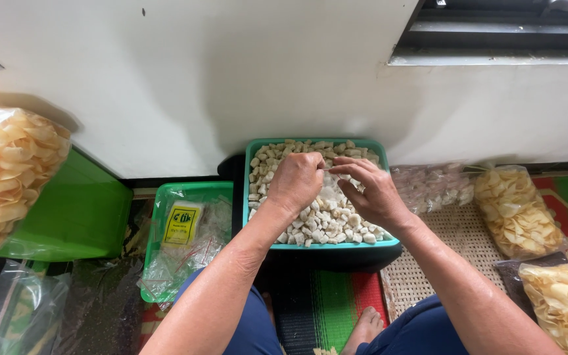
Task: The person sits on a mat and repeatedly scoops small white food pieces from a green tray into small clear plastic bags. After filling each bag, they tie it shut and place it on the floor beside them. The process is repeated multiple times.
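Tray of crackers (277, 154) sits between bag tray (165, 197), left, and mat (455, 243), right.

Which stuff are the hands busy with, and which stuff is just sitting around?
In use:
- left hand and right hand, meeting over the tray
- teal tray of pale cracker pieces
- small clear bag between the hands

Just lying about:
- green tray of empty plastic bags
- bags of yellow chips
- big chip bag
- green tub
- woven mat

2 hands (295, 182) (369, 190), 2 green trays (381, 240) (159, 217), 3 bags of yellow chips (8, 171) (514, 210) (567, 299), 1 green box (80, 217).
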